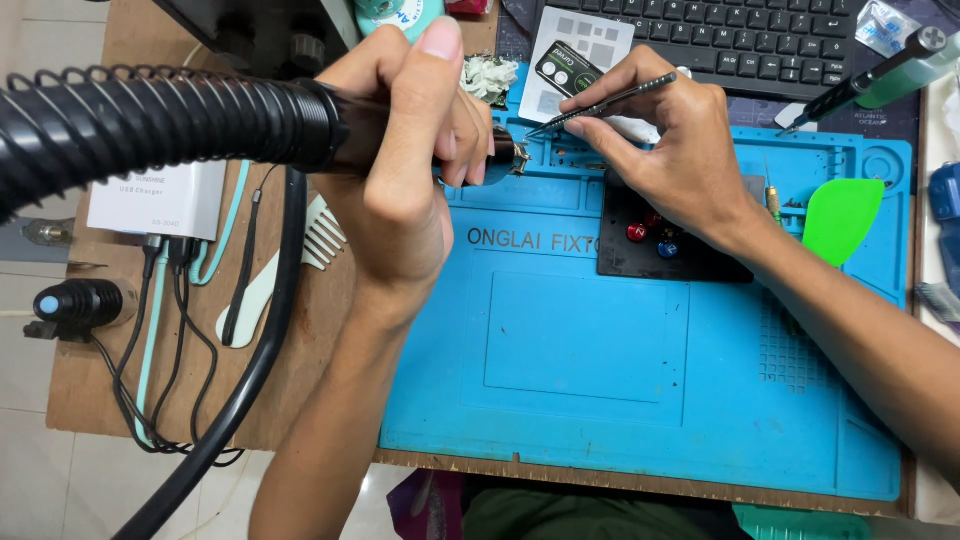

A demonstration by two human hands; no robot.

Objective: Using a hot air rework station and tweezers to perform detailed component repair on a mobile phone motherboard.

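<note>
- While my left hand (400, 150) wraps tight around the black hot-air handle (400, 135) with its ribbed hose (150, 125), the nozzle tip (508, 158) sits over the top edge of the blue work mat (580, 370).
- My right hand (665, 140) pinches slim tweezers (600, 102), their points just beside the nozzle.
- A black holder block (640, 262) lies on the mat under my right wrist.
- A keyboard (720, 40) sits behind on the tabletop (90, 385), a white comb (285, 270) to the left.

Keyboard (740, 40) behind mat (600, 380); charger (155, 200) left of it.
</note>
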